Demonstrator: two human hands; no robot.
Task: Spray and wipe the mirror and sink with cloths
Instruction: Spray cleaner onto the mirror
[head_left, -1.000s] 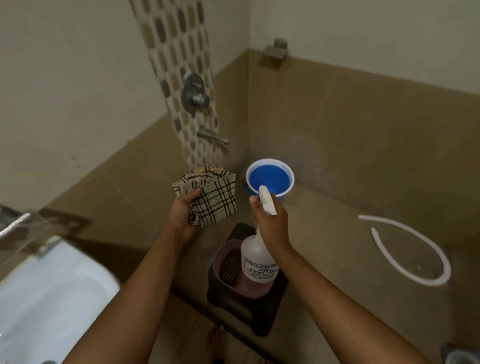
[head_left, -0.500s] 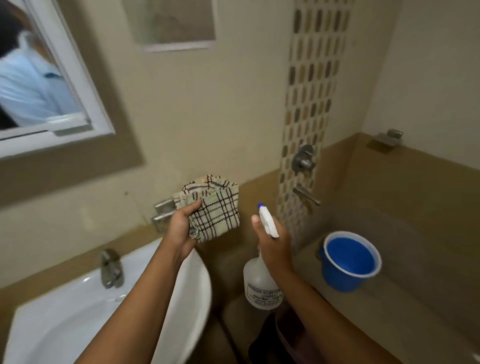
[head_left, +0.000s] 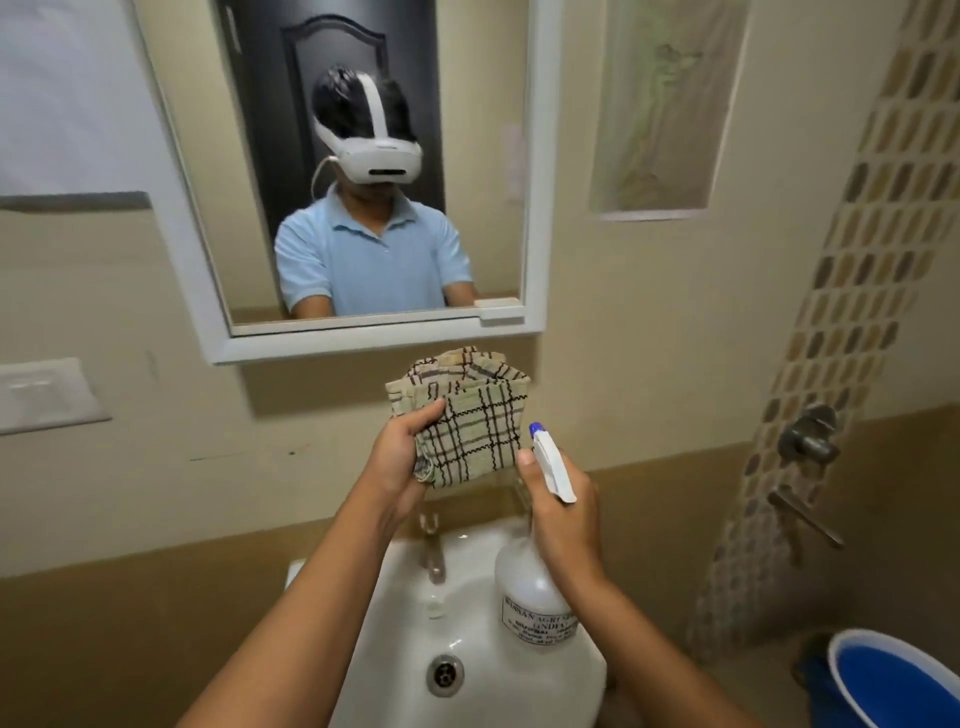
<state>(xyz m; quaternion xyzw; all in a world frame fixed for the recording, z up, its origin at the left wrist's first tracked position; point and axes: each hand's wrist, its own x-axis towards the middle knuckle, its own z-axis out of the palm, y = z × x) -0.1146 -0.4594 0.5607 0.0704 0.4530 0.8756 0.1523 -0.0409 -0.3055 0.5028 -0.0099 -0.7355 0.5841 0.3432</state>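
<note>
A white-framed mirror (head_left: 249, 171) hangs on the wall straight ahead, with a white sink (head_left: 467, 634) below it. My left hand (head_left: 402, 452) is shut on a folded beige checked cloth (head_left: 470, 421), held up just under the mirror's lower edge. My right hand (head_left: 563, 512) grips the neck of a translucent spray bottle (head_left: 532, 608) with a white trigger and blue nozzle (head_left: 536, 429). The bottle hangs over the sink's right side, its nozzle toward the wall below the mirror.
A metal tap (head_left: 432, 545) stands at the back of the sink and a drain (head_left: 445, 674) sits in the basin. A blue bucket (head_left: 893, 680) is at the lower right. Shower fittings (head_left: 808, 441) stick out of the tiled strip on the right. A white wall plate (head_left: 44, 395) is at the left.
The view has swung left from the shower corner and bucket to face the mirror and sink. Both hands keep the same hold on the cloth and bottle, now over the sink.
</note>
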